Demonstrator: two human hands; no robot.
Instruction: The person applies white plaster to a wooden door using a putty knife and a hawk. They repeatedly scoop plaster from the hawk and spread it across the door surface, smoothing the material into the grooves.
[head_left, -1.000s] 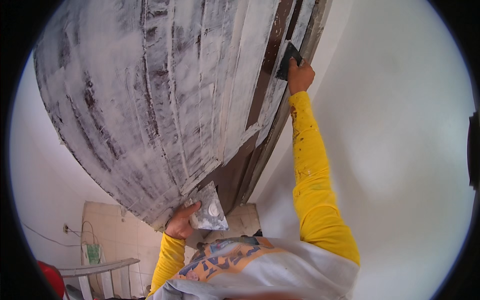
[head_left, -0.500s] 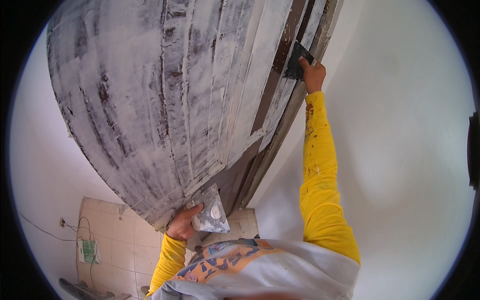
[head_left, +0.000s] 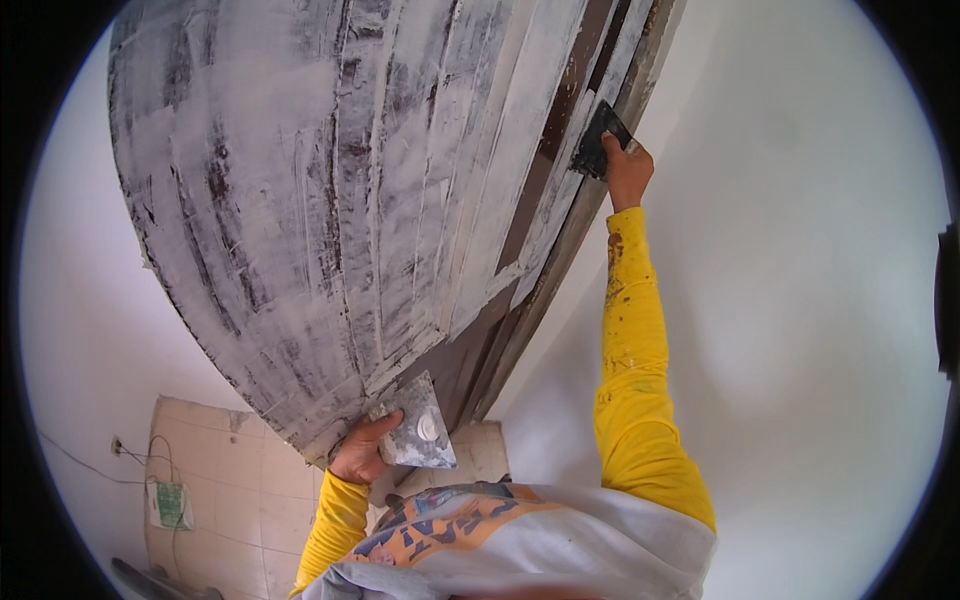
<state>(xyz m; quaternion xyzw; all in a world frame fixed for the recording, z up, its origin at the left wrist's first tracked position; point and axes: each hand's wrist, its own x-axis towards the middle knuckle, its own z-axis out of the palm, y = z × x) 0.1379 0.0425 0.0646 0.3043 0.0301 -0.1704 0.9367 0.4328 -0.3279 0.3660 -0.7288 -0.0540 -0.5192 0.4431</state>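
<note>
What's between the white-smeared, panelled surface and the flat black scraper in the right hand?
The head view shows a long brown strip, then a narrow whitish strip meeting the black scraper.

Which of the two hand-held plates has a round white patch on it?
The grey plate in the left hand; the black plate in the right hand shows none.

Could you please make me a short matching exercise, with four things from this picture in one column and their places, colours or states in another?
Things:
1. Dark scraper
2. Grey plate
3. Sleeves
4. Wall socket

Descriptions:
A. In the left grip, with a white patch on its face
B. At far left, with cables running from it
C. In the right grip
D. Yellow

Right pairs: 1-C, 2-A, 3-D, 4-B.
</note>
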